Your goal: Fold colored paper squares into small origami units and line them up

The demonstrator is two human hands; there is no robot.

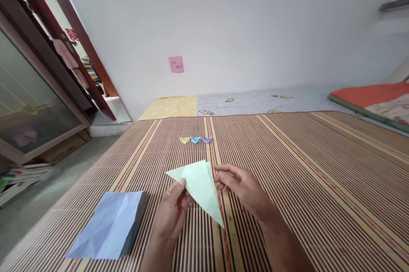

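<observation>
A pale green sheet of paper [201, 184] folded into a triangle is held above the striped bamboo mat [303, 170]. My left hand [171, 214] pinches its lower left side with thumb and fingers. My right hand [239, 187] pinches the right edge near the upper fold. A stack of square paper [110, 225] with a creased light blue top sheet lies on the mat to the left of my left hand. Farther ahead, three small folded paper pieces, yellow [184, 139], blue [195, 139] and purple [207, 139], sit in a row.
A white wall with a pink sticky note [176, 64] rises behind the bed. A grey patterned sheet [262, 99] and an orange cushion [373, 95] lie at the far right. A glass-door cabinet [35, 93] and books on the floor [22, 176] are at left.
</observation>
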